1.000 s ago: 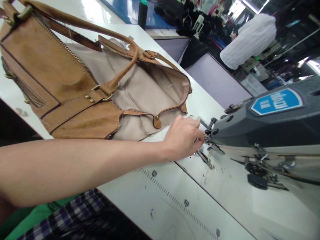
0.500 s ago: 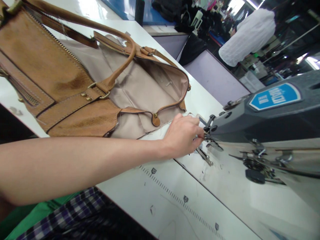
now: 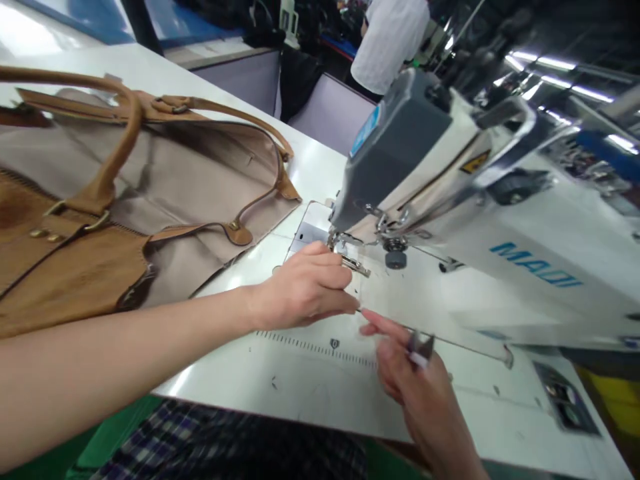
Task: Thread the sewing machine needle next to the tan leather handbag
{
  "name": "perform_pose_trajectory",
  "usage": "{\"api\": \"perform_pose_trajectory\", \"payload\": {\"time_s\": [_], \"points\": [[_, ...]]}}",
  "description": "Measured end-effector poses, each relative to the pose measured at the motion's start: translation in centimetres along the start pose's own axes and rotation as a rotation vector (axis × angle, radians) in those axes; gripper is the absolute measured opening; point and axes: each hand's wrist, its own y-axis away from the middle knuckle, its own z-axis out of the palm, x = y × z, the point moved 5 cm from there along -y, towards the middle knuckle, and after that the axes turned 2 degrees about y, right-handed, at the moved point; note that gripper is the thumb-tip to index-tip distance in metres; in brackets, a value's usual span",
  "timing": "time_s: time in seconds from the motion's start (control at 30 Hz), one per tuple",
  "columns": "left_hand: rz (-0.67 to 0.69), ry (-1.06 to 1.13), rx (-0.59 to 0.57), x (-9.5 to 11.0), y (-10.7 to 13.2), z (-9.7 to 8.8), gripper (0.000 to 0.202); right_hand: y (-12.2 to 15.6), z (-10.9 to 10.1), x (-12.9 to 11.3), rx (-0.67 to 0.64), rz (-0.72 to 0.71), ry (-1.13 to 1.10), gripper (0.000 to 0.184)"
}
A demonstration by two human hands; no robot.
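Some open tabletop (image 3: 310, 387) fronts our sewing machine (image 3: 520, 233); left hand (image 3: 310, 287) pinches, contents unclear; right hand (image 3: 425, 383) seemingly clasps snips (image 3: 425, 348).

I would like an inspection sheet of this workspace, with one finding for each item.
Surface: white tabletop with black ruler marks; some small dark spots, too blurred to identify.
Work things: open tan leather bag with beige lining; white-and-grey sewing machine.
Clutter: black cylinder near the tabletop's far edge.
Hands: left hand and right hand, fingertips close together; small dark metal tool at the right one, grip unclear.
Cables: nothing seen.
Surroundings: person in a white top; lit tube lamps.
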Motion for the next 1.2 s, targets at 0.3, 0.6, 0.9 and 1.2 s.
{"api": "perform_pose_trajectory", "payload": {"time_s": [0.3,0.6,0.9,1.2], "points": [[-0.004,0.038,-0.036,-0.3,0.1,0.3,0.017,-2.7,2.8,-2.2,0.045,-0.183,0.207,0.027],[-0.06,0.104,-0.12,-0.9,0.0,0.4,0.022,-2.3,0.4,-0.7,0.138,-0.193,0.377,0.03],[-0.048,0.028,-0.113,-0.6,-0.1,0.3,0.017,-0.1,0.0,-2.2,0.118,-0.42,0.73,0.032],[-0.044,-0.024,-0.112,-0.3,-0.1,0.2,0.019,-1.4,2.7,-3.7,0.249,-0.546,0.875,0.018]]}}
